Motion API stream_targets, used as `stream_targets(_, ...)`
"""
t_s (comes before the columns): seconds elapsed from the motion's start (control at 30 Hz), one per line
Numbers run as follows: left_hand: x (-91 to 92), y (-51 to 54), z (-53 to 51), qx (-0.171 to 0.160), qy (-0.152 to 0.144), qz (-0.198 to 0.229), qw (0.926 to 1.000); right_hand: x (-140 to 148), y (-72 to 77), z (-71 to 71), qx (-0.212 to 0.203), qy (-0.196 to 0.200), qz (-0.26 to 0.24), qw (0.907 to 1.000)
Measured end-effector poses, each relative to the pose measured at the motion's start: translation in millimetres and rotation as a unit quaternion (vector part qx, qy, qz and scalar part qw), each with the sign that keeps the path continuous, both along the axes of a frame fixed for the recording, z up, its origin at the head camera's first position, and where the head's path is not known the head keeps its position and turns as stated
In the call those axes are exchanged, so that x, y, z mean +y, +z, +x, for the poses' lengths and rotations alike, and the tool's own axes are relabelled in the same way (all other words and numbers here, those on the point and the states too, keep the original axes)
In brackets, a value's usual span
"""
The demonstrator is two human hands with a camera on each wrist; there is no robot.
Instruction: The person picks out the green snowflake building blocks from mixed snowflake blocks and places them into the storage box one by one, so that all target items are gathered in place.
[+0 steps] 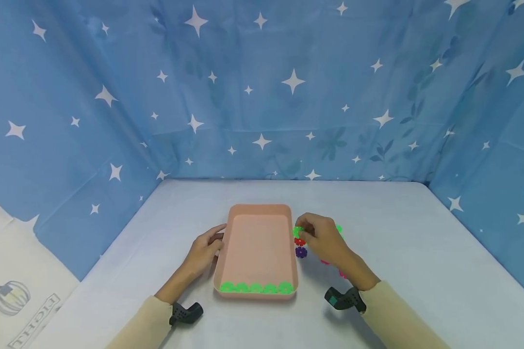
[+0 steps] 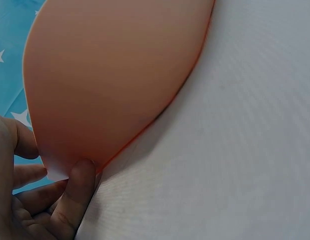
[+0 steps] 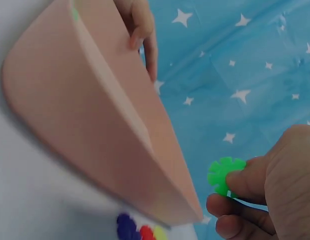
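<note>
On the white table [image 1: 397, 232] sits the tray [image 1: 257, 252], probably light, stiff plastic that slides easily; its rim suits a pinch. The left hand [image 1: 203, 252] grips the left wall, thumb pressed against it, fingers at the rim. The right hand [image 1: 327, 237] has thumb and fingertips clamped on a green disc [image 3: 220, 172], just outside the right wall. It looks light, thin, rigid; the notched edge is best to hold.
</note>
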State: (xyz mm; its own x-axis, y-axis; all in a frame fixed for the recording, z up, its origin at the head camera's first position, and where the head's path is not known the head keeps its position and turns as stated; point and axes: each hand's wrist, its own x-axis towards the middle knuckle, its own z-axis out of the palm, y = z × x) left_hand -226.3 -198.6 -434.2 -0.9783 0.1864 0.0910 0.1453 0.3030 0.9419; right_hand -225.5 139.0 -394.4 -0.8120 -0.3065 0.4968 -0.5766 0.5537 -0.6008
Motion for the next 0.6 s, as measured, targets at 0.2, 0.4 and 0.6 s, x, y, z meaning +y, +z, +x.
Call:
stream_targets(0.2,1.9,2.8,-0.4,-0.003,0.006,-0.005,1.0,-21.1,15.2,3.1,-0.017,0.048,0.002,0.9987)
stream_targets(0.4,-1.2,-2.4,-1.3,-0.002,0.001,0.004,1.0,-37.1,21.9,7.5,-0.041,0.078,0.009,0.9961)
stream_targets(0.6,-1.7,-5.1,-2.2,0.005,-0.003,0.008,0.9999,-52.5,20.3,7.9,-0.058,0.095,-0.003,0.9938)
